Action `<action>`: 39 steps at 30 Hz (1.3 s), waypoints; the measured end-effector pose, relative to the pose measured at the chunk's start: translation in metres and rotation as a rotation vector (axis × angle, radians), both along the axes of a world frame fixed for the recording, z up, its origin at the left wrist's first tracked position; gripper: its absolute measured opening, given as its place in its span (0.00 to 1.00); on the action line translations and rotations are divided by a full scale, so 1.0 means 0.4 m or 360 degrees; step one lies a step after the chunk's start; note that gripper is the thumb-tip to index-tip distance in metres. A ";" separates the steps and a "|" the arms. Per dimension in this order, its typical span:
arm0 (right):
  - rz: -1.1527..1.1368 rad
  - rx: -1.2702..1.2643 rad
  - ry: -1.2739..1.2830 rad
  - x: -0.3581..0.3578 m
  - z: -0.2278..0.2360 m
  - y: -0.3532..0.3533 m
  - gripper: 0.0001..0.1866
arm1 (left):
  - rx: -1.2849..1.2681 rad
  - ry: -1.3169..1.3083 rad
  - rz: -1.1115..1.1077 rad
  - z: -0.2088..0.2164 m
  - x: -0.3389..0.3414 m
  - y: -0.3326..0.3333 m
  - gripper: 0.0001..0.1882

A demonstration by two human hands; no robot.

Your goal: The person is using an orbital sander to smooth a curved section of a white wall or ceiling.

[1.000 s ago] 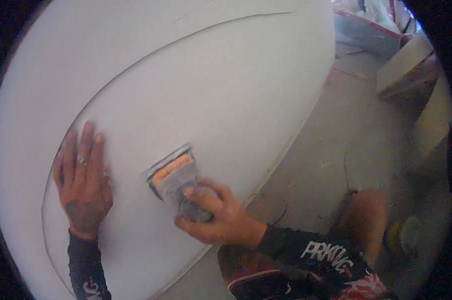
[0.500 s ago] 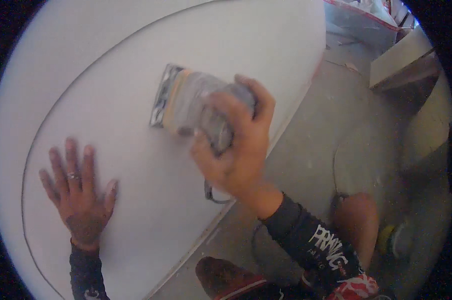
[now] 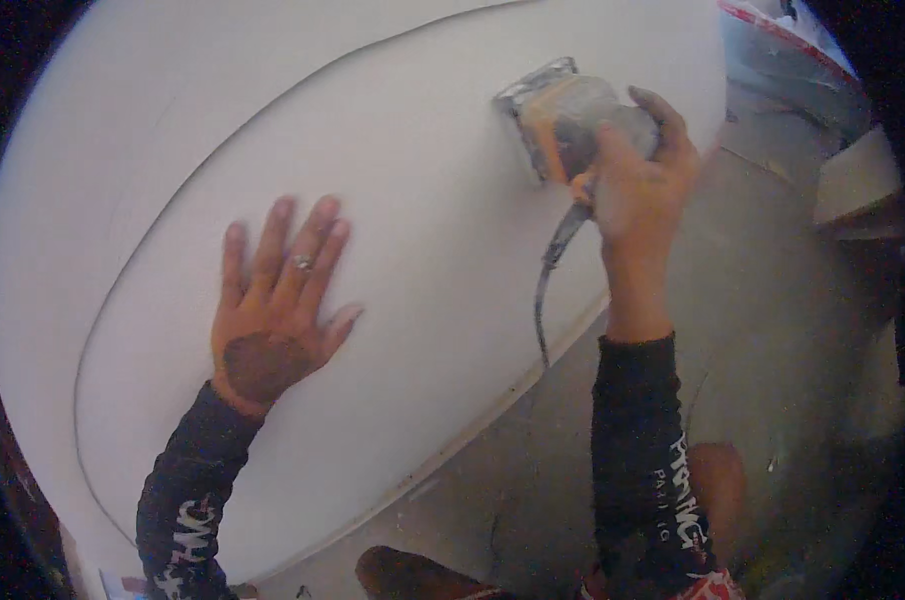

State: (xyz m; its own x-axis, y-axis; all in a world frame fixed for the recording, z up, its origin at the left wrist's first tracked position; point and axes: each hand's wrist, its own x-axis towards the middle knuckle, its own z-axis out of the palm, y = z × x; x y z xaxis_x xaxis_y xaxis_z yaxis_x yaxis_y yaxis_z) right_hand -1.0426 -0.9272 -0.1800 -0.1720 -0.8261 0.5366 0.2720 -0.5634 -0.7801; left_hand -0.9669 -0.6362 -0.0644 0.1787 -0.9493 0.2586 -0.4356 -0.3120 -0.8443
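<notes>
A broad white panel [image 3: 403, 200] with a curved outline fills the left and middle of the head view. My right hand [image 3: 645, 185] grips the rounded body of a dusty grey-and-orange electric sander [image 3: 573, 110]. The sander's flat square pad is towards the panel near its far right part; whether it presses fully on the surface is hard to tell. From its rear a dark power cord [image 3: 546, 290] hangs over the panel's near edge. My left hand [image 3: 278, 300], fingers stretched and a ring on one, lies flat on the panel with nothing in it.
A dark curved line [image 3: 178, 170] runs along the panel's left side. Beyond its right edge lies a grey floor [image 3: 773, 330]. Pale board-like pieces [image 3: 858, 185] stand at the far right, near a red-rimmed light-coloured object [image 3: 793, 75]. My knees show below the panel's edge.
The sander in my right hand has moved right and farther away, turning a little. My left hand has shifted right and forward across the panel. The view has shifted somewhat too.
</notes>
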 end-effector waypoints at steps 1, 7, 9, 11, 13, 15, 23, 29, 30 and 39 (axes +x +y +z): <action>0.0053 0.0088 -0.0064 -0.002 -0.007 0.001 0.25 | 0.0011 0.0036 -0.0006 -0.002 -0.007 -0.003 0.44; 0.0337 0.0344 -0.0222 -0.065 -0.031 0.056 0.24 | 0.0024 0.0039 -0.0048 -0.028 -0.052 0.011 0.43; 0.0358 0.0372 -0.0205 -0.094 -0.030 0.098 0.24 | 0.0017 0.0019 -0.0037 -0.032 -0.067 0.043 0.42; 0.0380 0.0355 -0.0176 -0.109 -0.024 0.145 0.24 | 0.0013 0.0006 0.0008 -0.038 -0.080 0.093 0.41; 0.0304 0.0052 -0.0368 -0.109 -0.027 0.205 0.24 | -0.0010 -0.0060 0.0068 -0.040 -0.086 0.142 0.40; 0.0318 0.0037 -0.0260 -0.102 -0.025 0.247 0.24 | -0.0077 -0.0140 0.0060 -0.048 -0.087 0.189 0.40; 0.0150 -0.0518 -0.0076 -0.201 -0.005 0.193 0.21 | -0.0503 -0.0163 0.0123 -0.174 -0.143 0.121 0.40; 0.0141 -0.0874 -0.0052 -0.335 -0.033 0.092 0.22 | -0.0862 -0.0129 0.0152 -0.339 -0.279 -0.057 0.41; 0.0114 -0.0933 -0.0028 -0.363 -0.044 0.076 0.24 | -0.0994 -0.0159 0.0217 -0.363 -0.302 -0.089 0.40; 0.0443 -0.1342 -0.0097 -0.584 -0.145 -0.309 0.29 | -0.1724 -0.0350 0.0149 -0.423 -0.485 -0.563 0.34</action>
